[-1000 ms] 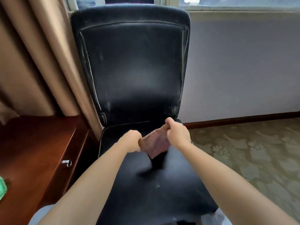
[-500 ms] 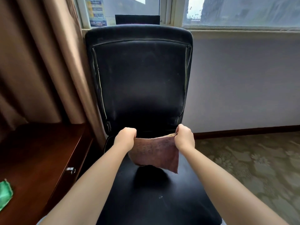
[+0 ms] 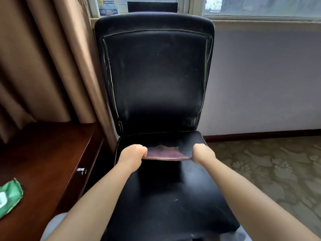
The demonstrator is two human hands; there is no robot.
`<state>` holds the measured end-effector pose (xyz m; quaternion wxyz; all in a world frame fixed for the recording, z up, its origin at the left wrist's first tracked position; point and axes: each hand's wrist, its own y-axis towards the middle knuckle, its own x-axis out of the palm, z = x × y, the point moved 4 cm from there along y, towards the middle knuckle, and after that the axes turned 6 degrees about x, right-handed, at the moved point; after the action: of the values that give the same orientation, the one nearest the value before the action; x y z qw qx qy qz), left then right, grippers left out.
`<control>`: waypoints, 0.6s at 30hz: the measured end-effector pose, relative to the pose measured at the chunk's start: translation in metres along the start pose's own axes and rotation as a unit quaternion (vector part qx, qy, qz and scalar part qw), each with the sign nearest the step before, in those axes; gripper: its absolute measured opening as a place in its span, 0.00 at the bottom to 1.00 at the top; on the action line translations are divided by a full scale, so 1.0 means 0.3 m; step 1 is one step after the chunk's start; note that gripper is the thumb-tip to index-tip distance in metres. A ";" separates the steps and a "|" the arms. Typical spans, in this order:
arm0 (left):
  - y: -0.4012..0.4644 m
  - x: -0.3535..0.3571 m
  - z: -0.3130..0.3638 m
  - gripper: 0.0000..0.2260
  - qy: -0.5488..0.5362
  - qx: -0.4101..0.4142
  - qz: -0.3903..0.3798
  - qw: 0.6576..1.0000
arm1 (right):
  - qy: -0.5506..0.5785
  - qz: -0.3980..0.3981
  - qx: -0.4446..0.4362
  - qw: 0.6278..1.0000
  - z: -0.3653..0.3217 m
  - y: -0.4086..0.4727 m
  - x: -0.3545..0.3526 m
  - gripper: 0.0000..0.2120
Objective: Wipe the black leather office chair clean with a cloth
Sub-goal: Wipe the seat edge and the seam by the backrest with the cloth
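The black leather office chair (image 3: 156, 75) faces me, its backrest upright and its seat below my arms. A reddish-brown cloth (image 3: 165, 153) is stretched flat and nearly level above the rear part of the seat. My left hand (image 3: 132, 153) grips the cloth's left edge. My right hand (image 3: 202, 153) grips its right edge. The cloth casts a dark shadow on the seat beneath it. Small pale specks dot the seat and backrest.
A dark wooden desk (image 3: 43, 162) with a drawer knob (image 3: 81, 170) stands close on the left, with a green packet (image 3: 8, 197) on it. Brown curtains (image 3: 43, 58) hang behind it. A window sill, pale wall and patterned carpet (image 3: 269, 171) lie to the right.
The cloth went from bunched between my hands to spread out and hanging, then swung up to lie nearly level. My hands moved apart.
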<state>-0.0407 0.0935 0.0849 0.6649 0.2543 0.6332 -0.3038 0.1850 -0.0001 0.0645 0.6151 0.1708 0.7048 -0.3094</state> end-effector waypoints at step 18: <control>0.086 0.206 -0.032 0.25 0.006 -0.088 0.028 0.996 | 0.106 -0.017 0.002 0.994 -0.037 0.106 0.240 0.20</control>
<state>-0.0276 0.1132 0.0214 0.6890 0.2142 0.6543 -0.2263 0.1828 0.0208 -0.0121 0.5310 0.1920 0.7684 -0.3012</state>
